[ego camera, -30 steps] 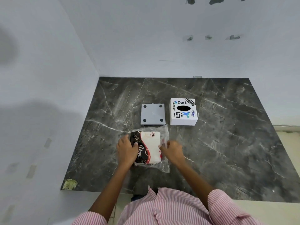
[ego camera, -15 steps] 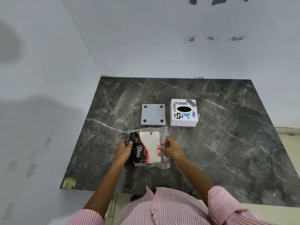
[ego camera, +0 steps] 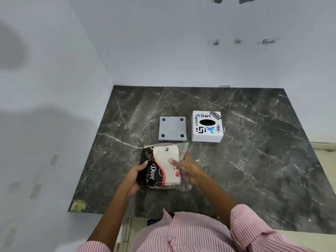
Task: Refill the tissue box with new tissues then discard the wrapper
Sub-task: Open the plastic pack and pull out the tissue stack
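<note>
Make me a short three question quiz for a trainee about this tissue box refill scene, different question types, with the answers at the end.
1. True or false: the grey base plate lies on the marble counter to the left of the white tissue box.
2. Multiple choice: what do both hands hold? A) the tissue box B) the wrapped tissue pack C) the base plate
3. Fill in: the opening on top of the tissue box shows ____ tissue poking out.

Key:
1. True.
2. B: the left hand grips the dark edge of the tissue pack and the right hand grips its clear wrapper side.
3. No.
</note>
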